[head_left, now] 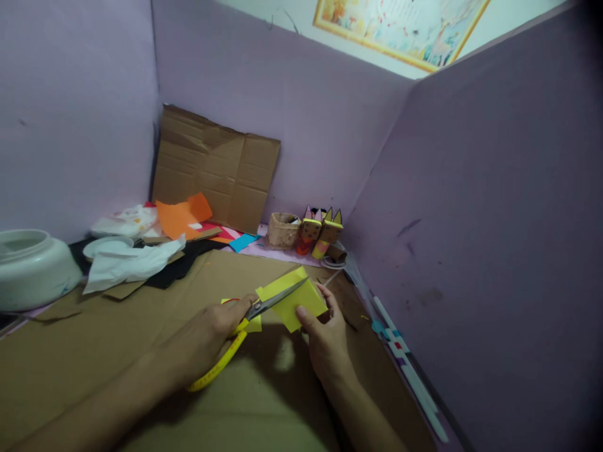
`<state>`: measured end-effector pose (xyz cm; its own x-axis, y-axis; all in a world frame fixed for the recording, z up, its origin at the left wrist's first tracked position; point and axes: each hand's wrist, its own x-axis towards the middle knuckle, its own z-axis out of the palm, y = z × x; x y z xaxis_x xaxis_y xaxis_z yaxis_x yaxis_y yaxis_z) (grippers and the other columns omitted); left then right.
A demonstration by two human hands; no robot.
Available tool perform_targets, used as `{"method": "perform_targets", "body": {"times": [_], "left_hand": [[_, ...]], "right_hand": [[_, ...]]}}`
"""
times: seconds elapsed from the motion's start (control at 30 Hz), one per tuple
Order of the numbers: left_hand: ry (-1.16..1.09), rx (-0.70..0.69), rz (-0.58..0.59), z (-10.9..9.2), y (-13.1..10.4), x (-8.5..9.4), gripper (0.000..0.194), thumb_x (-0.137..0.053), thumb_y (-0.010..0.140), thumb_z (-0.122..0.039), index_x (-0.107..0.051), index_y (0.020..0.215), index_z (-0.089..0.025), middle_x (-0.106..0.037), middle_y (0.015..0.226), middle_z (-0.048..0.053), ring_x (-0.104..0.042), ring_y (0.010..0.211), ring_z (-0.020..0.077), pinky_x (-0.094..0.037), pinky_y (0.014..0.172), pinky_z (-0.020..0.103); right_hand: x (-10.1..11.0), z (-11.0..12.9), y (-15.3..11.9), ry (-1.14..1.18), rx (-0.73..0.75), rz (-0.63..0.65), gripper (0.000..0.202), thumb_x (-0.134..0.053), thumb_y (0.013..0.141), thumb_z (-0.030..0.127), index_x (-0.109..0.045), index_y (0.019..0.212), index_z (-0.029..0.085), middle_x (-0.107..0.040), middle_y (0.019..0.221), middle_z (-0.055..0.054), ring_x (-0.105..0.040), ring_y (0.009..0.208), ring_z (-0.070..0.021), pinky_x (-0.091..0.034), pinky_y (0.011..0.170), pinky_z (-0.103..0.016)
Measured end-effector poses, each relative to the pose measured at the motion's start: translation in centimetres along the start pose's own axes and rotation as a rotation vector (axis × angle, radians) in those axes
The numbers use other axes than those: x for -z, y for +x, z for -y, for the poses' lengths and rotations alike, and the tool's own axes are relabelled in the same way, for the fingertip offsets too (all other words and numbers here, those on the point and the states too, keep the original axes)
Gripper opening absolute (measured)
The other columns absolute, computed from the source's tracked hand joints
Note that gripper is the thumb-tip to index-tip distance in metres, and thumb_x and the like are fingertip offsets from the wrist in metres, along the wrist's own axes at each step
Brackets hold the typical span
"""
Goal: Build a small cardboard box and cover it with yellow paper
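Bare arms (pixel 127 383) are nearest, left hand (pixel 214 329) gripping scissors (pixel 255 309), right hand (pixel 328 342) pinching yellow paper (pixel 286 312), best kept flat for slow snips.

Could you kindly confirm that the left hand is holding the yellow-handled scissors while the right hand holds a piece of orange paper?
Not quite: the paper in the right hand is yellow, not orange, as the head view shows. The left hand does hold the yellow-handled scissors.
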<state>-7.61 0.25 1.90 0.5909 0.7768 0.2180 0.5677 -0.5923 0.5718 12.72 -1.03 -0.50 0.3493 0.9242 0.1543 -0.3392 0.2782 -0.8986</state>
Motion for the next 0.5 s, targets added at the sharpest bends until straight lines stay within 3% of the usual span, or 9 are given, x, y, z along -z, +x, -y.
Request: {"method": "perform_targets", "body": {"times": [0.1, 0.33, 0.5], "left_hand": [[-0.036, -0.014, -0.019, -0.08, -0.03, 0.11, 0.051, -0.039, 0.079, -0.011, -0.048, 0.128, -0.024, -0.062, 0.121, 0.007, -0.059, 0.109, 0.0244, -0.046, 0.09, 0.035], [-0.003, -0.002, -0.016, -0.25, 0.12, 0.31, 0.041, -0.041, 0.08, -0.014, -0.054, 0.119, -0.021, -0.07, 0.097, 0.007, -0.065, 0.085, 0.0228, -0.049, 0.072, 0.028], [0.008, 0.022, 0.025, -0.7, 0.27, 0.78, 0.038, -0.041, 0.08, -0.014, -0.053, 0.116, -0.02, -0.069, 0.091, 0.004, -0.064, 0.081, 0.0213, -0.047, 0.071, 0.027]], "right_hand": [[-0.14, 0.16, 0.0, -0.021, 0.011, -0.005, 0.062, -0.082, 0.052, 0.026, -0.054, 0.107, 0.023, -0.061, 0.102, -0.002, -0.061, 0.083, -0.017, -0.053, 0.067, -0.026], [-0.04, 0.14, 0.13, -0.001, -0.019, -0.001, 0.062, -0.083, 0.052, 0.027, -0.054, 0.106, 0.022, -0.062, 0.101, -0.002, -0.062, 0.08, -0.0168, -0.052, 0.068, -0.027], [0.36, -0.16, 0.42, 0.003, -0.075, 0.029, 0.063, -0.082, 0.056, 0.027, -0.053, 0.112, 0.022, -0.065, 0.097, -0.002, -0.063, 0.081, -0.0184, -0.052, 0.069, -0.029]]}}
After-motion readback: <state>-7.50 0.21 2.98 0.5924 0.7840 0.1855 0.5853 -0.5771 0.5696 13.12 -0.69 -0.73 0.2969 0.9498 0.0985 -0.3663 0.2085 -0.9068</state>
